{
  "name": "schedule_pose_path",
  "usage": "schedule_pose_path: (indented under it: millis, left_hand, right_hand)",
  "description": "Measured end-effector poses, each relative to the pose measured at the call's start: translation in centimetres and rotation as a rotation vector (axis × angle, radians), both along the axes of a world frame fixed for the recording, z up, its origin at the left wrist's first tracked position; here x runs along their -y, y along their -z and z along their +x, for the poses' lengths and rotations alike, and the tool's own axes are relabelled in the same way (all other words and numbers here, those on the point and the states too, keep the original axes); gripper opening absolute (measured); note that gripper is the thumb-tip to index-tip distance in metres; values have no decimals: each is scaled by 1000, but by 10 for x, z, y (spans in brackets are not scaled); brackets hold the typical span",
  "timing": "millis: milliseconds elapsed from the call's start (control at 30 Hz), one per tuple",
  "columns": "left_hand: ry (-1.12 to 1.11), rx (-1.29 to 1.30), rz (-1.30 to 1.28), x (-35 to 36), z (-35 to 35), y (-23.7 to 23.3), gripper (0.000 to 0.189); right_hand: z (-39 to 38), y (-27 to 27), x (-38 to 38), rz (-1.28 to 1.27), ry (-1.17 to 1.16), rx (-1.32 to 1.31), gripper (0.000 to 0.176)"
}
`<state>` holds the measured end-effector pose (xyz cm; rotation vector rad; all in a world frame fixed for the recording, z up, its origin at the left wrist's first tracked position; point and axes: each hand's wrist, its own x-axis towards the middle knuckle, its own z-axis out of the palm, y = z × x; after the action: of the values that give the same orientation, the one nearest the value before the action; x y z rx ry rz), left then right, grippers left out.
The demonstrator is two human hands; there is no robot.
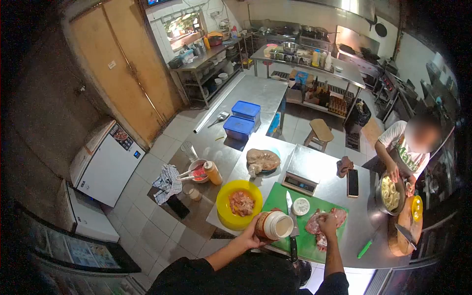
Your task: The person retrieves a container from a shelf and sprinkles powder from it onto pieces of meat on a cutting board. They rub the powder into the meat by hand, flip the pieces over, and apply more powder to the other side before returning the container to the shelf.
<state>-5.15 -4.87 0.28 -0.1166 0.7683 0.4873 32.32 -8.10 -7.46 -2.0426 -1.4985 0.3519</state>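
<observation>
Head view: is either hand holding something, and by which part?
Left hand grips a jar around its side; right hand rests on meat, grip unclear.

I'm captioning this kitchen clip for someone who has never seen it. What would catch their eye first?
The bright green cutting board in the foreground, where the right hand rests on raw meat and the left hand grips a tilted jar. Just left of it sits a vivid yellow bowl holding more meat. Two blue lidded boxes stand out on the steel table behind.
</observation>
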Motion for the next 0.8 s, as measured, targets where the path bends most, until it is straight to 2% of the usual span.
schedule_pose_path:
  millis: [67, 133, 167, 233, 267, 333, 433, 567, 600, 667, 700, 767, 800]
  left_hand:
    - [24, 12, -7, -2, -2, 7, 75]
    - [27, 18, -1, -3, -3, 10, 75]
    - [29, 30, 9, -3, -3, 12, 75]
    - [16, 10, -1, -4, -4, 11, 74]
    - [7, -6, -9, -5, -5, 9, 73]
    - [17, -21, -28, -6, -3, -5, 70]
    - [33, -51, -55, -8, 0, -10, 67]
    - [61, -28, -5, -13, 5, 10, 66]
    - [63, -26, -1, -13, 8, 8, 66]
    - [36, -35, -10, -15, 12, 2, 65]
    - [36, -32, 0, -16, 13, 3, 65]
    - [27, 16, -32, -18, 13, 9, 62]
    - [20, 50, -1, -17, 13, 11, 62]
  right_hand:
    - [7, 10, 8, -74, -51, -50, 15]
    - [21, 23, 20, -31, 9, -535, 14]
    - [27, 21, 30, -37, 8, -539, 14]
    - [31, -31, 55, -162, 60, -358, 12]
    - [36, -35, 63, -165, 58, -359, 12]
    - [51, -30, 88, -333, 29, -199, 13]
    - [62, 0, 105, -388, 100, -157, 15]
    - [64, 2, 107, -169, 182, 80, 19]
    - [57, -4, 104, -165, 184, 82, 19]
    - [44, -19, 96, -60, 221, -138, 17]
    - [45, -18, 95, -50, 220, -137, 17]
    - [49, -7, 98, -250, 76, 102, 16]
    - [51, -1, 97, -229, 75, 107, 16]
